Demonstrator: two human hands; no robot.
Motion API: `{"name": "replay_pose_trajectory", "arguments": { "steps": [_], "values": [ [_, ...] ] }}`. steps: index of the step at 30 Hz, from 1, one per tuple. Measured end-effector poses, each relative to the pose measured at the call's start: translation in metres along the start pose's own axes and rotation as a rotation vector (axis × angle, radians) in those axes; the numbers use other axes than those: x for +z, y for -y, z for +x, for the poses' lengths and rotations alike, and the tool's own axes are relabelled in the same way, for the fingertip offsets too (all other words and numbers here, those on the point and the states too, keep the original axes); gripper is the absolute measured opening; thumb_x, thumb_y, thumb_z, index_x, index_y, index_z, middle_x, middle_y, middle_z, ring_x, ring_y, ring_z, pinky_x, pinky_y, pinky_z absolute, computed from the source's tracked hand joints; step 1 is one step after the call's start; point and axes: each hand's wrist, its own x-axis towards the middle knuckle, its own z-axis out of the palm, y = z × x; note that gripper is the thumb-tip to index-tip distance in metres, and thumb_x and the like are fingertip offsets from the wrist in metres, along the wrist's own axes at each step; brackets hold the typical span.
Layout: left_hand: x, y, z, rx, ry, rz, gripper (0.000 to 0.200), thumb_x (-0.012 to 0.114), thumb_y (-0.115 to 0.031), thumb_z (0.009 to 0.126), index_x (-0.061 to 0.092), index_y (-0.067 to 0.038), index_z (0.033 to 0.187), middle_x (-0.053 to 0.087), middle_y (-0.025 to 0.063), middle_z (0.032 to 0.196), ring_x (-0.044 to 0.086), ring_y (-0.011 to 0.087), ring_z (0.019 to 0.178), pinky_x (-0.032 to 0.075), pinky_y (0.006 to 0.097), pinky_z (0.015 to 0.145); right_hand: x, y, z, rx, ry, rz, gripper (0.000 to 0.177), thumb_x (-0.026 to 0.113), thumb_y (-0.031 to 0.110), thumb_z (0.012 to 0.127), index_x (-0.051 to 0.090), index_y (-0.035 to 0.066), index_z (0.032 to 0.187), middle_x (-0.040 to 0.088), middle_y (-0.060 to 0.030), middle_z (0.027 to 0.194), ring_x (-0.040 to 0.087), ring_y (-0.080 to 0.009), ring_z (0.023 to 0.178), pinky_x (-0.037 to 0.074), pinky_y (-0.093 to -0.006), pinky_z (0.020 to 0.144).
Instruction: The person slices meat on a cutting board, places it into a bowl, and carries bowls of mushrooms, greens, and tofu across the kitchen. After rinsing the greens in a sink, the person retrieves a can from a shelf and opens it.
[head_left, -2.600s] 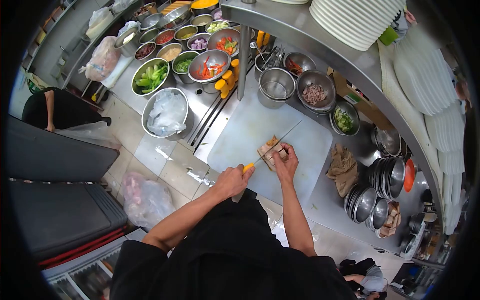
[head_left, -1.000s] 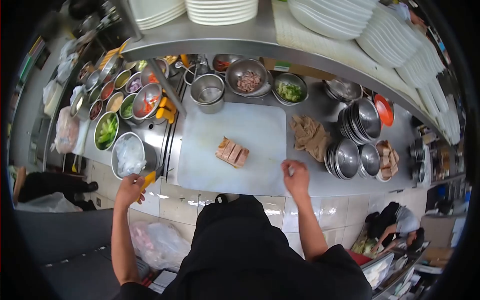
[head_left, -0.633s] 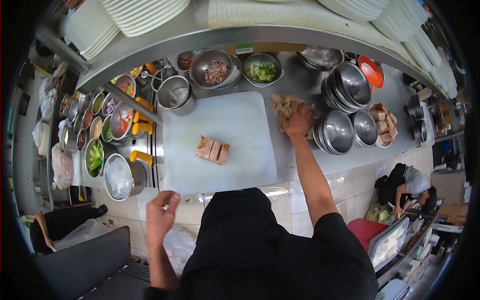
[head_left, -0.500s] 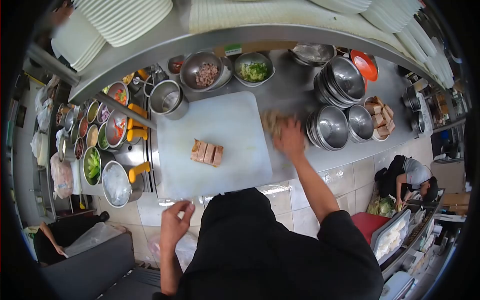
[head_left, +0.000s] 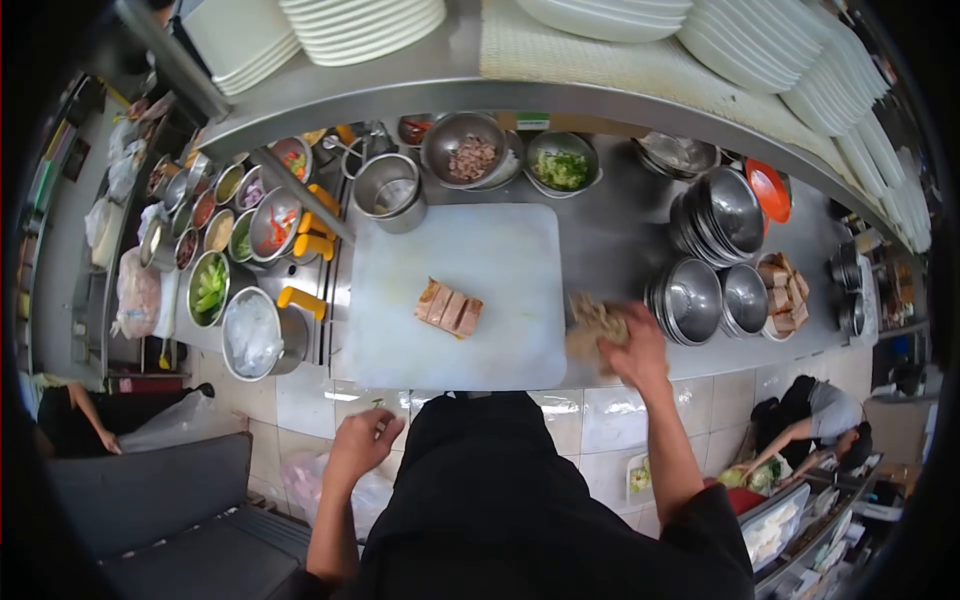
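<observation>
My right hand presses a crumpled tan cloth, its fingers closed over it, onto the steel counter just right of the white cutting board. The cloth's edge is blurred. A block of meat cut into several slices lies near the middle of the board, and neither hand touches it. Low in front of the counter's edge hangs my left hand, loosely curled, thumb apart from the fingers, with nothing visible in it.
Stacked steel bowls and a bowl of meat blocks stand on the right. A steel pot touches the board's far left corner. Overhead, a shelf carries plates. One person crouches right; another is at left.
My right hand and the cloth have shifted toward the counter's front edge. My head view has turned, so the counter sits further right. The sliced meat stays put on the board.
</observation>
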Motion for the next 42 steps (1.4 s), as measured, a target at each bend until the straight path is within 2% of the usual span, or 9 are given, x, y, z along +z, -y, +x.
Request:
{"name": "replay_pose_trajectory", "arguments": {
  "steps": [4, 9, 16, 21, 26, 29, 32, 34, 42],
  "values": [
    [0.016, -0.022, 0.056, 0.057, -0.341, 0.053, 0.042, 0.073, -0.03, 0.079, 0.062, 0.001, 0.106, 0.065, 0.0204, 0.101, 0.063, 0.0363, 0.095, 0.051, 0.0412, 0.081, 0.088, 0.012, 0.056, -0.153, 0.022, -0.04, 0.047, 0.07, 0.019, 0.06, 0.07, 0.013, 0.106, 0.057, -0.0089, 0.115, 0.051, -0.0337, 0.111, 0.047, -0.0409, 0.091],
    [0.041, -0.074, 0.118, -0.119, -0.208, 0.106, 0.111, 0.082, -0.049, 0.058, 0.028, -0.005, 0.143, 0.043, 0.0296, 0.129, 0.047, 0.0455, 0.117, 0.045, 0.048, 0.094, 0.082, 0.015, 0.037, -0.142, 0.244, -0.135, 0.048, 0.071, 0.018, 0.061, 0.069, 0.015, 0.109, 0.053, -0.0073, 0.119, 0.048, -0.0368, 0.113, 0.043, -0.0458, 0.096],
    [0.091, -0.062, 0.162, 0.139, -0.373, 0.299, 0.105, 0.08, -0.034, 0.057, 0.026, -0.005, 0.143, 0.048, 0.0245, 0.121, 0.049, 0.0435, 0.108, 0.046, 0.0494, 0.092, 0.053, -0.013, -0.009, -0.197, -0.064, -0.169, 0.046, 0.074, 0.021, 0.065, 0.067, 0.015, 0.11, 0.054, -0.0091, 0.121, 0.05, -0.0345, 0.111, 0.039, -0.0497, 0.097],
    [0.079, -0.067, 0.162, -0.063, -0.396, 0.078, 0.083, 0.077, -0.022, 0.056, 0.045, -0.005, 0.131, 0.054, 0.0242, 0.11, 0.055, 0.0421, 0.1, 0.05, 0.049, 0.084, -0.031, -0.069, 0.014, -0.007, -0.622, -0.349, 0.042, 0.076, 0.021, 0.069, 0.065, 0.007, 0.107, 0.06, -0.0173, 0.111, 0.055, -0.0371, 0.102, 0.042, -0.0477, 0.088],
    [0.071, -0.04, 0.173, -0.084, -0.37, -0.157, 0.089, 0.081, -0.028, 0.052, 0.046, -0.004, 0.13, 0.061, 0.0212, 0.105, 0.061, 0.037, 0.096, 0.05, 0.0431, 0.086, -0.059, -0.167, 0.019, 0.562, -0.404, -0.419, 0.054, 0.08, 0.029, 0.061, 0.059, 0.002, 0.103, 0.065, -0.0215, 0.098, 0.062, -0.041, 0.09, 0.05, -0.0499, 0.077],
    [0.051, -0.034, 0.171, -0.286, -0.194, -0.49, 0.092, 0.085, -0.033, 0.051, 0.048, -0.004, 0.13, 0.066, 0.0176, 0.102, 0.065, 0.0256, 0.093, 0.051, 0.0337, 0.084, -0.046, -0.213, 0.018, 0.362, -0.521, -0.478, 0.037, 0.078, 0.02, 0.053, 0.059, 0.004, 0.08, 0.064, -0.0171, 0.078, 0.062, -0.0406, 0.076, 0.049, -0.0499, 0.067],
    [0.061, -0.008, 0.173, -0.299, -0.299, -0.648, 0.091, 0.085, -0.03, 0.053, 0.047, -0.003, 0.132, 0.066, 0.0142, 0.089, 0.064, 0.0229, 0.079, 0.053, 0.0312, 0.073, -0.056, -0.207, 0.024, 0.459, -0.473, -0.437, 0.032, 0.078, 0.018, 0.053, 0.062, 0.003, 0.077, 0.067, -0.0175, 0.081, 0.065, -0.0391, 0.08, 0.053, -0.0479, 0.07],
    [0.049, -0.02, 0.157, -0.319, -0.068, -0.971, 0.087, 0.082, -0.02, 0.059, 0.044, -0.002, 0.134, 0.062, 0.0134, 0.092, 0.062, 0.0207, 0.078, 0.052, 0.0297, 0.06, -0.077, -0.149, 0.025, 0.605, -0.417, -0.421, 0.03, 0.072, 0.022, 0.059, 0.065, 0.001, 0.078, 0.068, -0.0198, 0.082, 0.065, -0.0417, 0.082, 0.051, -0.0525, 0.072],
    [0.002, -0.025, 0.096, -0.116, 0.042, -1.078, 0.084, 0.083, -0.017, 0.063, 0.042, -0.003, 0.135, 0.063, 0.0154, 0.099, 0.061, 0.0198, 0.085, 0.05, 0.0288, 0.071, -0.128, -0.128, 0.019, 0.518, -0.488, -0.384, 0.033, 0.062, 0.024, 0.07, 0.068, -0.005, 0.086, 0.067, -0.0252, 0.08, 0.065, -0.0352, 0.075, 0.049, -0.0453, 0.071]
  ]
}}
